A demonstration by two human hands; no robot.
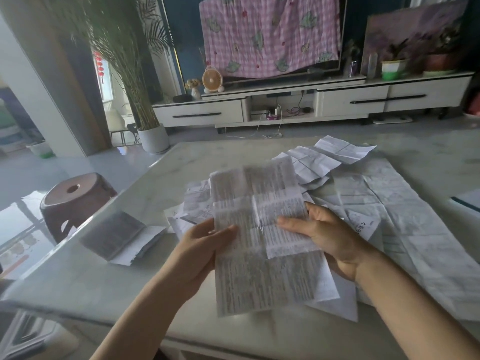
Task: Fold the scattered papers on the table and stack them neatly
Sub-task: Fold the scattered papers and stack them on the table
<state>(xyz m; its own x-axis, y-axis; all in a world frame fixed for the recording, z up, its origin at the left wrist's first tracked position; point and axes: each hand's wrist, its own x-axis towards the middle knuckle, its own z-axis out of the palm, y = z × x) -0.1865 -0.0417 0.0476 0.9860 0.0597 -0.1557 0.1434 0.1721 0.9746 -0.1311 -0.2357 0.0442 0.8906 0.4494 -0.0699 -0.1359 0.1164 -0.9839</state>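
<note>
Folding in hand: printed sheet [259,276] pinched between left hand [205,245] and right hand [330,235] over tabletop [130,289], folded stack [117,235] left of the grip, loose papers [389,203] right; next likely calls for creasing flat.

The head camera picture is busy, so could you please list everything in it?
held sheet: one, white with grey print, above table
loose papers: many, white, scattered over table's right side
folded stack: one, grey-white, table's left side
table: one, pale, foreground
stool: one, brown, left of table
potted plant: one, green, floor at left
cabinet: one, white, far wall
fan: one, orange, on cabinet
checked cloth: one, pink, hung above cabinet
left hand: one, grips held sheet's left edge
right hand: one, pinches its right edge
</note>
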